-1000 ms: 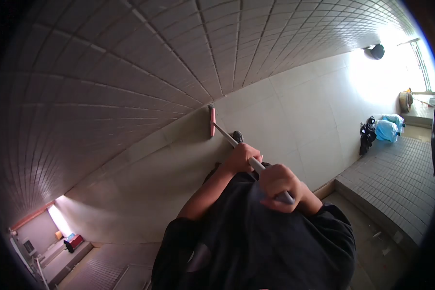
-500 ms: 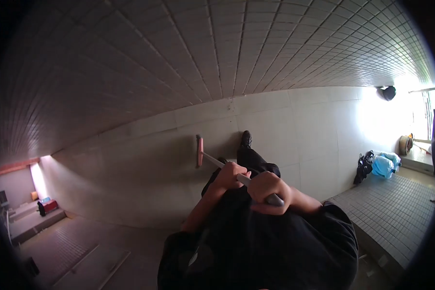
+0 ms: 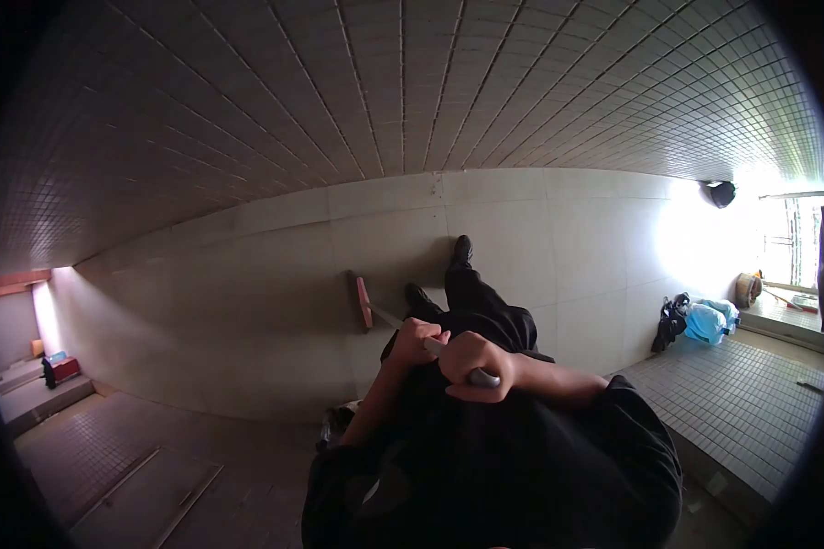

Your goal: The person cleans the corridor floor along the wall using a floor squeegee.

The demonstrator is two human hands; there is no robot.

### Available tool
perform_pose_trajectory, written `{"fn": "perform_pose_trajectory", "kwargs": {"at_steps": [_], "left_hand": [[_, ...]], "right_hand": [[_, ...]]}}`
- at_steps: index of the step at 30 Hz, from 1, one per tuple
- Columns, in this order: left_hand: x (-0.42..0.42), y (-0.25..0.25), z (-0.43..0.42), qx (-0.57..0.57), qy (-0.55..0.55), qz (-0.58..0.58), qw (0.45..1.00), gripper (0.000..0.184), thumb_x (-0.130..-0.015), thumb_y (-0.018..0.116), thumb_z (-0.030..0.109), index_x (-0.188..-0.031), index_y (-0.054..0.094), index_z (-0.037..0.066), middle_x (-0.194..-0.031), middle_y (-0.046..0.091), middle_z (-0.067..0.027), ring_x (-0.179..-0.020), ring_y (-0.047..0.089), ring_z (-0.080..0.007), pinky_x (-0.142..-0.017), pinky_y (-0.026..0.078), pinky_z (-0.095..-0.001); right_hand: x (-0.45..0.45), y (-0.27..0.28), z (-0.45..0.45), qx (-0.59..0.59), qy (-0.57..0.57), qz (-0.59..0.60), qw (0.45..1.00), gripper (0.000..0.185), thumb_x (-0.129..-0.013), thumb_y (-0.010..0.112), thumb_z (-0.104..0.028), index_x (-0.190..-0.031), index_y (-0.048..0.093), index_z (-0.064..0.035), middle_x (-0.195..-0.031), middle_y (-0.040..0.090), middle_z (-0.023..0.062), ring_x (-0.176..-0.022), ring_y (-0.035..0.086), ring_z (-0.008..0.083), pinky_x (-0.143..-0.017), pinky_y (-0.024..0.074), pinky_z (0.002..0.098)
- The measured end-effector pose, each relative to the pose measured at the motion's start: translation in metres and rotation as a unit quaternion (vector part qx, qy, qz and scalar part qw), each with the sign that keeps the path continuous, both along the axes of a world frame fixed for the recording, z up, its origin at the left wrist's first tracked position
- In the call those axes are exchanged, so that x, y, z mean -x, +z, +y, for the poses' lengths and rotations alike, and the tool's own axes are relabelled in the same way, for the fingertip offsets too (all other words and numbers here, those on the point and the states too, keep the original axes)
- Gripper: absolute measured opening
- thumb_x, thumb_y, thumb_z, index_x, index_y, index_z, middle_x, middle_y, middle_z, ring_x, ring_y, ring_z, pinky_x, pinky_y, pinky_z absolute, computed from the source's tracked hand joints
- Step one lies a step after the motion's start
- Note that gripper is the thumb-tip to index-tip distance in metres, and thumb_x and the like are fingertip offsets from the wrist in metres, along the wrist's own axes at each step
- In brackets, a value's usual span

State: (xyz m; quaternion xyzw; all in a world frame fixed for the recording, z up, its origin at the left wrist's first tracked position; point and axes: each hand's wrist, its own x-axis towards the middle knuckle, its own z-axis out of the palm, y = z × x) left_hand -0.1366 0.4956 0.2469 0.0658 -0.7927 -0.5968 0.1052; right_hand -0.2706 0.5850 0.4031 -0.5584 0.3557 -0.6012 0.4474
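Note:
A push broom with a pink head (image 3: 364,303) and a pale grey handle (image 3: 387,317) slants across the floor in front of me. My left hand (image 3: 412,342) is closed round the handle's middle part. My right hand (image 3: 474,364) wraps the upper end, with the dark grey handle tip (image 3: 484,378) sticking out of the fist. The broom head is at floor level, left of my black shoes (image 3: 463,252). A dark strip runs along its far side; I cannot tell whether it is bristles or shadow.
A tiled wall (image 3: 430,101) rises along the far side of the pale floor (image 3: 577,247). At right are blue plastic bags (image 3: 707,322), a black bag (image 3: 671,322), a round basket-like container (image 3: 748,290) and a dark object (image 3: 721,194) by the wall. A red box (image 3: 62,368) stands on a ledge at left.
The broom head has shifted left and slightly toward me, and both hands have moved left with the handle. My view has shifted a little, and my other shoe shows more.

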Motion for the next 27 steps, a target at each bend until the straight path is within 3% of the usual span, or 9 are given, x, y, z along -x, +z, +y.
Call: {"fn": "perform_pose_trajectory", "kwargs": {"at_steps": [7, 11, 15, 17, 20, 23, 27], "left_hand": [[-0.026, -0.024, -0.009, 0.069, 0.090, 0.054, 0.992, 0.038, -0.074, 0.068, 0.015, -0.050, 0.040, 0.007, -0.046, 0.042, -0.0130, -0.043, 0.048, -0.0317, -0.041, 0.034, -0.0404], [-0.036, -0.022, -0.015, 0.009, 0.141, -0.004, 0.990, 0.038, -0.071, 0.070, 0.018, -0.051, 0.041, 0.007, -0.047, 0.042, -0.0135, -0.044, 0.049, -0.0315, -0.042, 0.034, -0.0398], [-0.033, -0.098, -0.012, 0.042, 0.169, 0.068, 0.982, 0.035, -0.068, 0.070, 0.020, -0.053, 0.042, 0.007, -0.050, 0.043, -0.0134, -0.046, 0.050, -0.0318, -0.043, 0.033, -0.0399], [-0.020, -0.099, -0.020, 0.008, 0.165, 0.054, 0.985, 0.032, -0.067, 0.069, 0.020, -0.054, 0.043, 0.007, -0.050, 0.044, -0.0135, -0.047, 0.050, -0.0327, -0.043, 0.034, -0.0401], [0.003, -0.096, -0.029, -0.057, 0.154, 0.022, 0.986, 0.028, -0.066, 0.068, 0.019, -0.057, 0.044, 0.007, -0.052, 0.046, -0.0137, -0.048, 0.051, -0.0344, -0.044, 0.034, -0.0405], [0.027, -0.080, -0.029, 0.059, 0.152, 0.062, 0.985, 0.020, -0.066, 0.063, 0.015, -0.059, 0.046, 0.007, -0.052, 0.048, -0.0142, -0.051, 0.053, -0.0361, -0.045, 0.037, -0.0413], [0.067, -0.068, -0.010, 0.101, 0.176, 0.071, 0.977, 0.018, -0.066, 0.063, 0.014, -0.059, 0.047, 0.007, -0.054, 0.050, -0.0147, -0.054, 0.055, -0.0368, -0.047, 0.040, -0.0424]], "right_hand": [[-0.027, 0.002, -0.023, -0.005, 0.030, 0.015, 0.999, 0.030, -0.070, 0.062, 0.006, -0.054, 0.039, -0.0060, -0.052, 0.043, 0.0075, -0.045, 0.045, 0.0263, -0.046, 0.0309, 0.0359], [-0.034, -0.002, -0.039, 0.001, 0.042, 0.023, 0.999, 0.030, -0.071, 0.062, 0.004, -0.054, 0.039, -0.0057, -0.052, 0.044, 0.0077, -0.045, 0.044, 0.0263, -0.046, 0.0312, 0.0361], [-0.022, -0.006, -0.057, 0.002, 0.029, 0.024, 0.999, 0.026, -0.073, 0.062, 0.002, -0.056, 0.044, -0.0043, -0.054, 0.047, 0.0086, -0.048, 0.048, 0.0257, -0.049, 0.0350, 0.0347], [-0.009, -0.007, -0.066, 0.004, 0.002, 0.013, 1.000, 0.019, -0.074, 0.064, 0.000, -0.060, 0.051, -0.0022, -0.058, 0.055, 0.0096, -0.053, 0.054, 0.0236, -0.053, 0.0415, 0.0317], [0.013, -0.015, -0.061, -0.044, -0.025, 0.019, 0.999, 0.015, -0.074, 0.063, -0.001, -0.063, 0.054, -0.0009, -0.061, 0.057, 0.0108, -0.055, 0.056, 0.0235, -0.055, 0.0435, 0.0314], [0.039, -0.018, -0.050, -0.061, -0.052, 0.020, 0.997, 0.013, -0.075, 0.063, -0.003, -0.064, 0.056, -0.0001, -0.062, 0.058, 0.0114, -0.056, 0.058, 0.0235, -0.056, 0.0443, 0.0313], [0.076, -0.029, -0.028, -0.054, -0.091, 0.003, 0.994, 0.014, -0.076, 0.062, -0.005, -0.064, 0.056, 0.0004, -0.062, 0.058, 0.0108, -0.056, 0.057, 0.0232, -0.055, 0.0432, 0.0313]]}}
